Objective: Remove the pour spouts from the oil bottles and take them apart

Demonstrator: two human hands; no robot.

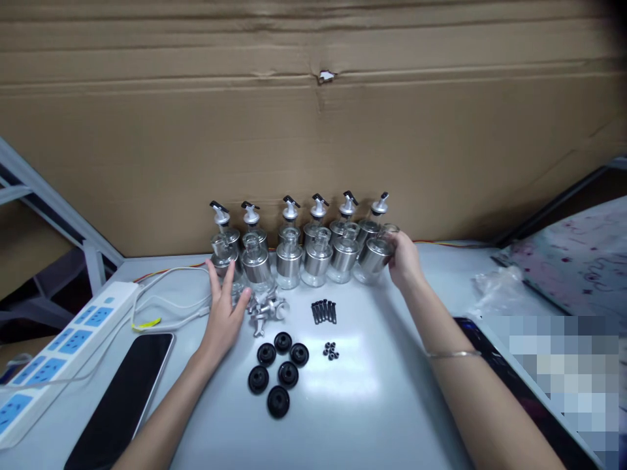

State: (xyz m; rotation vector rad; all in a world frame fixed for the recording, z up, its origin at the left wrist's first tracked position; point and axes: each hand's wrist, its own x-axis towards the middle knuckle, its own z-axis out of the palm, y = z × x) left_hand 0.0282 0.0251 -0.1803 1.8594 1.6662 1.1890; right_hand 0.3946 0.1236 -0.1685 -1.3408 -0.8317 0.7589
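Observation:
My right hand (pixel 405 262) is wrapped around the right side of the end glass bottle (pixel 377 254) in the front row; its fingers are partly hidden behind the glass. My left hand (pixel 226 303) has its fingers spread in front of the leftmost bottle (pixel 223 264); whether they touch it I cannot tell. Between the two hands, several open-necked bottles (pixel 289 260) with metal bands stand upright in line. Behind them is a second row of bottles topped with metal pour spouts (pixel 290 207) with black levers. Beside my left thumb lies a pile of silver spout parts (pixel 267 310).
Several round black stoppers (pixel 279 401), small black levers (pixel 324 311) and tiny black rings (pixel 331 351) lie on the table. At left are a phone (pixel 122 398), a power strip (pixel 63 359) and white cables. A dark-screened device (pixel 490 365) and clear plastic (pixel 499 287) lie right. Cardboard (pixel 313 143) stands behind.

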